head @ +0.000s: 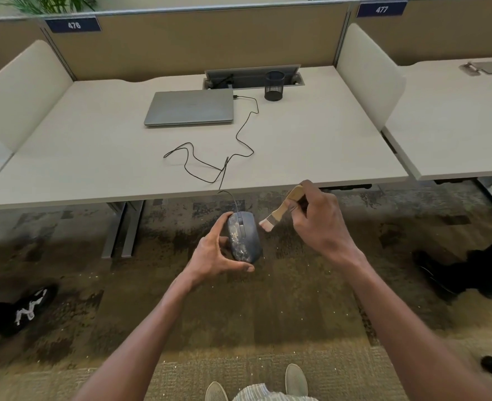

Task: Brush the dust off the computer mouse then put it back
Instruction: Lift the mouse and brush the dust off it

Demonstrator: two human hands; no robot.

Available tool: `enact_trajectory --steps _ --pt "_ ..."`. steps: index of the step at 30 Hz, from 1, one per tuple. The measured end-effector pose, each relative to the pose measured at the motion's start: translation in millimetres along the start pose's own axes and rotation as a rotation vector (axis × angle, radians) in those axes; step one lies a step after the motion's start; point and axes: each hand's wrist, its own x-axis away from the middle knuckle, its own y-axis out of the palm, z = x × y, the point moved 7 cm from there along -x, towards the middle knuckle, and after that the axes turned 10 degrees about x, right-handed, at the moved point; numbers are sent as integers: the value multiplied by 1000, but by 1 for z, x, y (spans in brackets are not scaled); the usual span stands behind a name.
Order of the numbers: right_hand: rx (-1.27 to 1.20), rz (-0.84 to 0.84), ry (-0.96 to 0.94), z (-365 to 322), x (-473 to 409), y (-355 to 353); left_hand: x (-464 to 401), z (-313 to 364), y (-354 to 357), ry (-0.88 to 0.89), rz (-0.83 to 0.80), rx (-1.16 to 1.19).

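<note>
Office cubicles with tan partitions frame a pale desk, where a closed laptop lies beside a mesh pen cup. A thin black cable loops from the laptop across the desk and drops over the front edge to the computer mouse, which is held out over the patterned carpet, in front of the desk rather than on it.

Holding it is the left hand: its fingers curl over the far side while the thumb braces the near end, so the dusty, blotched top faces up. To the right, the right hand is closed around the wooden handle of a small brush, whose pale bristles point down-left and sit just beside the mouse, apparently not touching it.

Judging by its look, the mouse is a light, rigid plastic shell, smooth and a little slippery. Gripping the side walls seems best, leaving the top and buttons free for the bristles. The trailing cable could tug, so some slack probably helps when setting it back on the desk.
</note>
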Motion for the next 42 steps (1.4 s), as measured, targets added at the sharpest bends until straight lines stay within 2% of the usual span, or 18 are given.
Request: enact_trajectory --steps 3,8,15,17,23,29,36,42 --pt "-92 0 -47 -7 8 -8 0 1 -2 -16 34 -12" --pt "-158 -110 -174 -18 31 2 -1 2 -6 -17 94 1" --pt "-99 -194 -224 -12 55 20 -1 3 -13 -7 131 10" --pt "-96 -157 -177 -5 55 16 0 5 -13 -5 117 16" --pt "-95 122 -57 8 32 -7 3 13 -6 12 37 27" --pt "-57 187 23 6 9 -2 6 27 4 55 -23 34" --pt "-30 4 175 11 -17 36 11 34 15 83 -93 36" --pt "-181 -184 303 12 -31 70 14 36 22 95 -141 12"
